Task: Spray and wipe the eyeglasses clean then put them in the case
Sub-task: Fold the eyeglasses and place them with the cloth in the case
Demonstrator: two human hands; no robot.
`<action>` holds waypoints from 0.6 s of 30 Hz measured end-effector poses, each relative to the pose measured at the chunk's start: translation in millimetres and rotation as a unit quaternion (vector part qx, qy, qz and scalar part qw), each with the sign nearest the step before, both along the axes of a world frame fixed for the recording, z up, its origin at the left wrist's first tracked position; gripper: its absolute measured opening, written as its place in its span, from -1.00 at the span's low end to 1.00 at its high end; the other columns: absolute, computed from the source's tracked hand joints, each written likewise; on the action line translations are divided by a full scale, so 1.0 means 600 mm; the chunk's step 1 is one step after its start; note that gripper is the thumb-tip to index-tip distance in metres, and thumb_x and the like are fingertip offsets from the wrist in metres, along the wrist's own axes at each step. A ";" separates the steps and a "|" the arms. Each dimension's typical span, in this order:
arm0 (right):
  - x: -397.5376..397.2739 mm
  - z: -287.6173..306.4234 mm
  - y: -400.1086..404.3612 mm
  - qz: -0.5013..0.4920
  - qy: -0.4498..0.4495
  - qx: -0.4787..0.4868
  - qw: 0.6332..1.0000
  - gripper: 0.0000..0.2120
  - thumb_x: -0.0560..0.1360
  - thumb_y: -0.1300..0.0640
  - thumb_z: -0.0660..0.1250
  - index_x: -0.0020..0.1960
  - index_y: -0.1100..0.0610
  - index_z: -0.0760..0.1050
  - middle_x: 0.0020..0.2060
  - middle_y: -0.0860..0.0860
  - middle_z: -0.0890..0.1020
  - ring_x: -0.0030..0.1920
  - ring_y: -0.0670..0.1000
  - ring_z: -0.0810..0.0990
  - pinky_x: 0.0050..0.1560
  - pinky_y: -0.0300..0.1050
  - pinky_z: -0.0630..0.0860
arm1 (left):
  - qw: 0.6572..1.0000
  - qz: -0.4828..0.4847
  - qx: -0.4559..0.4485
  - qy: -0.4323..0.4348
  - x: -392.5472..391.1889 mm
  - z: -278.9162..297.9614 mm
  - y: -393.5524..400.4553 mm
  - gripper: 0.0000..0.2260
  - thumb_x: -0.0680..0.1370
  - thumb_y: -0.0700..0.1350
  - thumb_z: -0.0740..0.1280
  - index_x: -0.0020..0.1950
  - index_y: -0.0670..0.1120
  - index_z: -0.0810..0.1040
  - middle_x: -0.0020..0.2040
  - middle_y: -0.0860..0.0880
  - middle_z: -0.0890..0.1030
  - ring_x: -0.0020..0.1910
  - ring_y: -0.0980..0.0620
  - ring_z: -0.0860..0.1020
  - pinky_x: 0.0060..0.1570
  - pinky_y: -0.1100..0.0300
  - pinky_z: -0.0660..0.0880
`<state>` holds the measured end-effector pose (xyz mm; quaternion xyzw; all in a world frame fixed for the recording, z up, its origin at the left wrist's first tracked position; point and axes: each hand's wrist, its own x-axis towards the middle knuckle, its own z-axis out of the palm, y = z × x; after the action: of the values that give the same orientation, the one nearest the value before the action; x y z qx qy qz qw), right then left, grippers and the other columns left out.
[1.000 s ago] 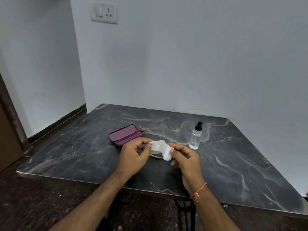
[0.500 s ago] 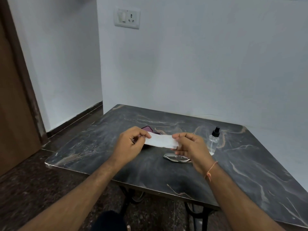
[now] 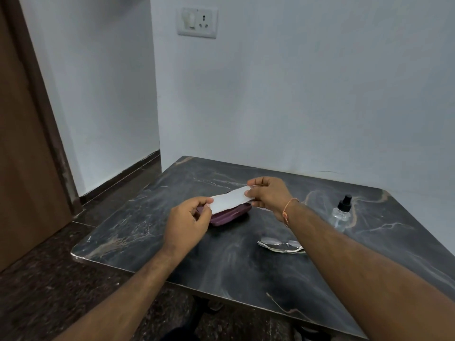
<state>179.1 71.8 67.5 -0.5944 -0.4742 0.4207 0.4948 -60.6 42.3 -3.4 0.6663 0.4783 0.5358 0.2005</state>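
Note:
A white cloth [image 3: 229,199] is stretched flat between my two hands, just above the purple eyeglass case [image 3: 231,215]. My left hand [image 3: 188,223] pinches its near left end and my right hand [image 3: 269,194] pinches its far right end. The case lies on the dark marble table [image 3: 234,262], partly hidden by the cloth and my left hand, so I cannot tell whether it is open. The folded eyeglasses [image 3: 279,245] lie on the table below my right forearm, touched by neither hand. A clear spray bottle [image 3: 341,214] with a black nozzle stands upright at the right.
The table stands in a corner, with white walls behind it and to its left. A brown door [image 3: 22,143] fills the left edge. A switch and socket plate [image 3: 197,22] is on the back wall. The table's near left corner [image 3: 73,254] is close by.
The cloth went from bunched to pulled out flat. Both hands carried it away from the eyeglasses to over the case. The view has shifted left.

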 end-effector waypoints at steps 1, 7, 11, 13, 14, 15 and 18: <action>0.000 -0.004 0.010 0.002 -0.014 -0.007 1.000 -0.77 0.47 0.42 0.54 0.05 0.18 0.66 0.00 0.13 0.69 -0.20 0.04 0.68 -0.28 -0.20 0.69 | 1.000 0.004 -0.002 0.011 -0.002 -0.005 0.002 -0.81 0.64 -0.15 0.46 0.19 0.08 0.77 -0.33 0.20 0.66 -0.46 0.19 0.50 -0.41 0.33 0.38; 0.000 -0.019 0.041 0.014 -0.151 -0.036 0.988 -0.82 0.47 0.41 0.52 -0.10 0.14 0.69 -0.06 0.11 0.73 -0.23 0.03 0.64 -0.35 -0.22 0.59 | 0.997 -0.001 0.016 0.075 -0.001 -0.011 0.004 -0.79 0.63 -0.15 0.45 0.22 0.06 0.79 -0.09 0.22 0.72 -0.25 0.17 0.63 -0.33 0.40 0.44; -0.001 -0.020 0.049 0.016 -0.247 -0.029 0.968 -0.78 0.47 0.37 0.52 -0.16 0.05 0.71 -0.19 0.03 0.74 -0.28 -0.05 0.65 -0.36 -0.27 0.57 | 0.993 0.003 0.017 0.118 0.000 -0.012 0.002 -0.79 0.62 -0.10 0.47 0.24 0.05 0.78 0.00 0.21 0.71 -0.17 0.28 0.61 -0.28 0.47 0.44; -0.005 -0.018 0.050 0.022 -0.295 -0.018 0.955 -0.77 0.46 0.34 0.52 -0.16 0.01 0.72 -0.22 -0.03 0.74 -0.24 -0.06 0.68 -0.25 -0.23 0.63 | 0.989 0.007 0.019 0.144 0.002 -0.013 0.001 -0.79 0.63 -0.06 0.46 0.24 0.07 0.77 0.02 0.22 0.70 -0.18 0.29 0.59 -0.27 0.48 0.40; -0.006 -0.016 0.051 0.026 -0.321 -0.012 0.947 -0.78 0.46 0.33 0.53 -0.16 0.00 0.73 -0.22 -0.06 0.74 -0.21 -0.07 0.69 -0.16 -0.21 0.65 | 0.987 0.008 0.021 0.157 0.003 -0.015 0.000 -0.80 0.63 -0.04 0.45 0.24 0.08 0.76 0.03 0.22 0.70 -0.20 0.28 0.58 -0.25 0.48 0.39; -0.009 -0.015 0.051 0.032 -0.345 -0.009 0.938 -0.78 0.46 0.32 0.53 -0.15 -0.01 0.74 -0.22 -0.08 0.74 -0.17 -0.07 0.70 -0.09 -0.20 0.66 | 0.985 0.010 0.024 0.171 0.004 -0.017 0.000 -0.79 0.64 -0.02 0.43 0.24 0.08 0.76 0.05 0.21 0.70 -0.22 0.29 0.56 -0.21 0.46 0.39; -0.016 -0.016 0.051 0.043 -0.390 -0.006 0.920 -0.79 0.45 0.32 0.53 -0.12 0.01 0.76 -0.16 -0.04 0.77 -0.09 -0.04 0.75 0.06 -0.13 0.69 | 0.976 0.020 0.040 0.211 0.006 -0.024 0.000 -0.77 0.67 0.04 0.37 0.26 0.08 0.75 0.11 0.21 0.70 -0.16 0.24 0.57 -0.14 0.30 0.56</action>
<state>169.7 102.6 57.6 -0.6930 -0.6526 0.1791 0.2485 -56.9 42.1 -17.8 0.7625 0.5012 0.4052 0.0576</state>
